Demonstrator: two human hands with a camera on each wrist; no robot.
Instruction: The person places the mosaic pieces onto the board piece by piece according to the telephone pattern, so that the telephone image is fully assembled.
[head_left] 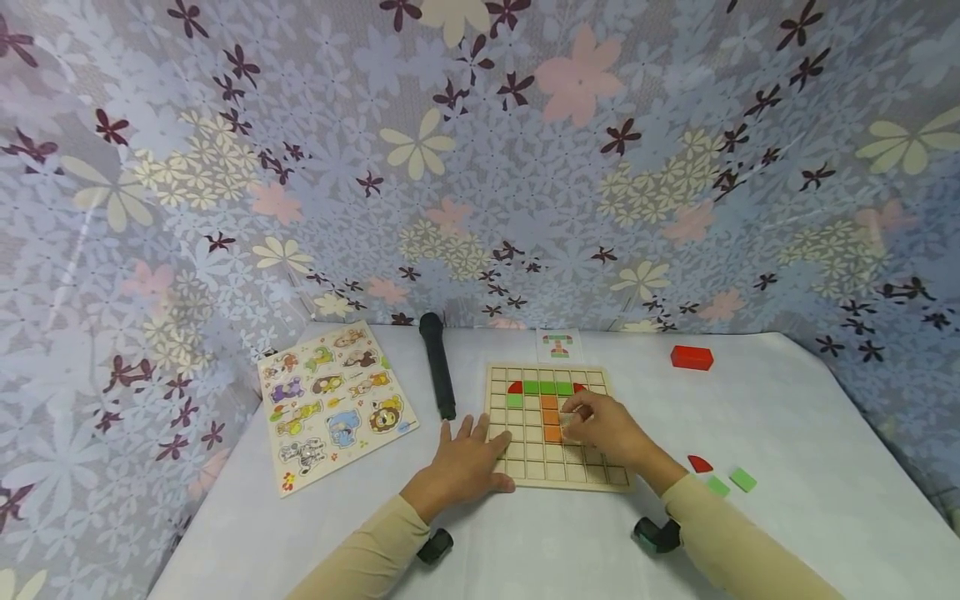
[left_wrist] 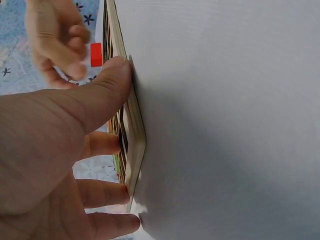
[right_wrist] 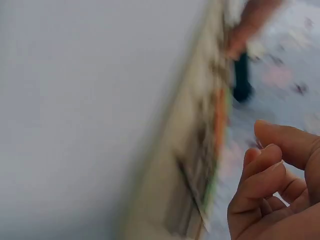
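Observation:
A wooden grid board (head_left: pixel 525 475) lies on the table with flat coloured pieces in it. Its upper part holds a row of green squares (head_left: pixel 547 388) between red quarter-circles (head_left: pixel 515 388), and a single green square (head_left: pixel 514 401) below the left one. Orange squares (head_left: pixel 551 417) run in a column down the middle. My left hand (head_left: pixel 465 462) rests at the board's lower left edge, fingers spread, thumb along the rim in the left wrist view. Over the board's right side, beside the orange column, is my right hand (head_left: pixel 603 429); its fingers bend loosely and no piece shows between them (right_wrist: pixel 275 175).
Right of the board lie a loose red quarter-circle (head_left: pixel 700 463) and green squares (head_left: pixel 743 479). A red box (head_left: pixel 692 357) stands farther back. A pattern card (head_left: pixel 558 345) sits behind the board. To the left are a black microphone (head_left: pixel 437 367) and an animal puzzle board (head_left: pixel 337 408).

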